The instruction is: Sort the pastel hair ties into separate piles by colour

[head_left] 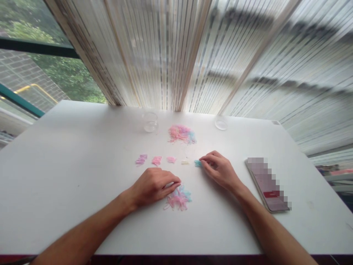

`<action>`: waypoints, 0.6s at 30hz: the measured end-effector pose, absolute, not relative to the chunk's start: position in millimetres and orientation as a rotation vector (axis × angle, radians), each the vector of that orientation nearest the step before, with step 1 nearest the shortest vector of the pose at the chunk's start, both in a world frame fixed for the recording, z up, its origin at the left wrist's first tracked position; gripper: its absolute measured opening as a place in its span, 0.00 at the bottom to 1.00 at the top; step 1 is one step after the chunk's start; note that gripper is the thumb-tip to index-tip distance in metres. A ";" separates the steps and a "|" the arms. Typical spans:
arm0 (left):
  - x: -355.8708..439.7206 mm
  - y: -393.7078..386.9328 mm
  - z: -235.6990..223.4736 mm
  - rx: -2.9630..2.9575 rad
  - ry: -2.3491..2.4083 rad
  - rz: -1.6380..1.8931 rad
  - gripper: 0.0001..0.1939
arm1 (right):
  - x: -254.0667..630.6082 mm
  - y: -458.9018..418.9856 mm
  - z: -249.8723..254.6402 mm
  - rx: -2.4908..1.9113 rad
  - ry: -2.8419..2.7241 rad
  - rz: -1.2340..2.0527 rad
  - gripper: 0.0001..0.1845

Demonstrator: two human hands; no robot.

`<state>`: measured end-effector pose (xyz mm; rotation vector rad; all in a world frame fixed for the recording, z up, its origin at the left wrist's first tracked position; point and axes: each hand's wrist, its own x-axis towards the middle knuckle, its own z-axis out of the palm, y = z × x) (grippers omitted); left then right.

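My left hand (154, 186) is closed in a pinch at the upper edge of a mixed pile of small pastel elastic bands (178, 200); what its fingertips hold, if anything, is too small to make out. To the right, my right hand (219, 169) pinches at a small group of blue elastic bands (198, 163), its fingertips touching them. Left of that group, a row of small sorted groups crosses the table: pale yellow bands (185, 162), light pink bands (171, 159), deeper pink bands (156, 161) and purple bands (141, 160).
A larger mixed heap of bands (181, 134) lies farther back on the white table (96, 158). A clear round container (150, 124) stands left of it, and a clear lid (221, 125) lies to the right. A phone (266, 187) rests beside my right forearm. Striped curtains (154, 55) hang behind.
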<state>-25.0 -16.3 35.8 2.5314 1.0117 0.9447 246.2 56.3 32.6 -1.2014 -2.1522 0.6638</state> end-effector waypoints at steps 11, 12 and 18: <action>-24.8 -16.2 34.8 2.520 1.017 0.952 0.06 | 250.5 60.0 32.0 -1.082 -2.140 0.588 0.12; -24.8 -16.4 34.6 2.520 1.014 0.959 0.05 | 250.3 58.9 33.9 -1.058 -2.126 0.572 0.12; -24.6 -17.3 34.7 2.502 0.999 0.967 0.03 | 238.9 37.9 48.2 -0.793 -2.185 0.596 0.05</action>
